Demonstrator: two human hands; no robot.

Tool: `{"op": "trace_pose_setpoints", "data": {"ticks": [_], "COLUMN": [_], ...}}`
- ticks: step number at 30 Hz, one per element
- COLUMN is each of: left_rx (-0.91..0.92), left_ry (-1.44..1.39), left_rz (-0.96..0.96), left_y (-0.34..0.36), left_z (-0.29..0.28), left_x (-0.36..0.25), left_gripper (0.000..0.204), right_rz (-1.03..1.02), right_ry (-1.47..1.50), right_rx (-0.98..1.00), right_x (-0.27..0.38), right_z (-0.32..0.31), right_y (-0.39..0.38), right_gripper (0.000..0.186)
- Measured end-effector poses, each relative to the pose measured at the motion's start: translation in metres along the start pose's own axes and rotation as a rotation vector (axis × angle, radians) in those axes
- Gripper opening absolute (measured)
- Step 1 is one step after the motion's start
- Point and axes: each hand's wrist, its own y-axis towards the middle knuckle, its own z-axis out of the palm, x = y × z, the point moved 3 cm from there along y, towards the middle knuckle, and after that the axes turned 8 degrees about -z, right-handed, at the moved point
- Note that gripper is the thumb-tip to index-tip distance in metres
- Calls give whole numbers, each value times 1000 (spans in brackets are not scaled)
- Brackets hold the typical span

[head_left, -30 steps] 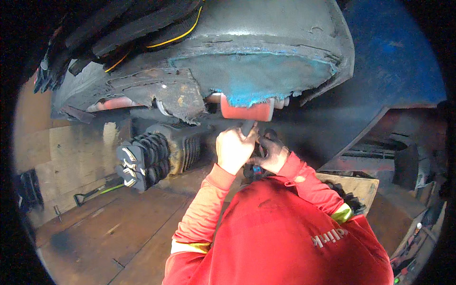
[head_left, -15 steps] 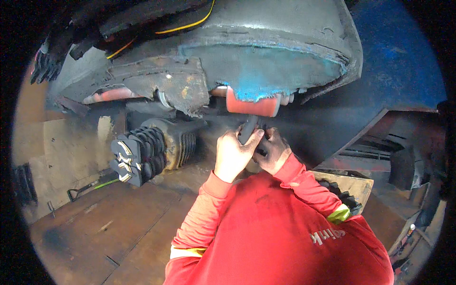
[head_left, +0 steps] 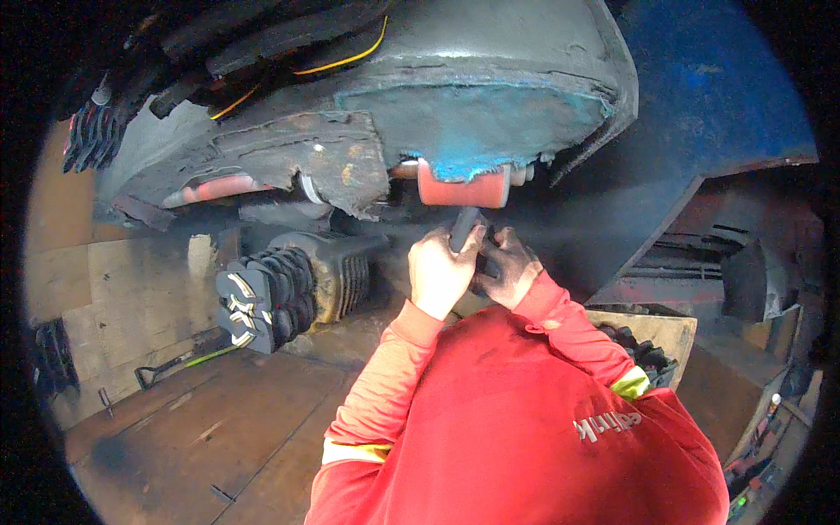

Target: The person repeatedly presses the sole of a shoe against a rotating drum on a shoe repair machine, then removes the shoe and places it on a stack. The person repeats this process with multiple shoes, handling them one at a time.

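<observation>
My left hand (head_left: 442, 267) is closed on a dark grey, flat rubber-like piece (head_left: 464, 229), which stands up just below a red sanding roller (head_left: 462, 188). My right hand (head_left: 512, 267), blackened on the fingers, is closed round the same piece on its right side; its lower part is hidden by my hands. Whether the piece touches the roller is hard to tell. Over the roller hangs a worn grey cover (head_left: 477, 122) with blue, frayed edging.
Stacked dark flip-flops (head_left: 262, 306) rest against a ribbed motor housing (head_left: 337, 284) at left. A wooden box (head_left: 674, 328) of black pieces stands at right, below a dark blue panel (head_left: 717, 96). Dark pieces and yellow cords (head_left: 341, 61) lie on the cover, upper left. A green-handled tool (head_left: 206, 354) lies low left.
The grey piece shows more above my fingers than a second ago, and my right hand's fingers have shifted on it. The view has shifted slightly.
</observation>
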Motion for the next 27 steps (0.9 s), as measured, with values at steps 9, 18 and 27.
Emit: {"op": "trace_pose_setpoints", "data": {"ticks": [9,18,27], "left_rx": [-22,-17,-76], "left_ry": [-90,112,25], "left_rz": [-49,-32,39], "left_y": [-3,9,2], "left_z": [-7,-5,-6], "left_x": [-8,-4,-4], "left_gripper": [42,50,51], "right_rz": [-19,12,-91], "right_ry": [-72,-35,-87], "right_rx": [-89,14,-91], "right_x": [8,3,-1], "right_z": [6,3,10], "right_y": [-2,6,3], "right_gripper": [45,55,62]}}
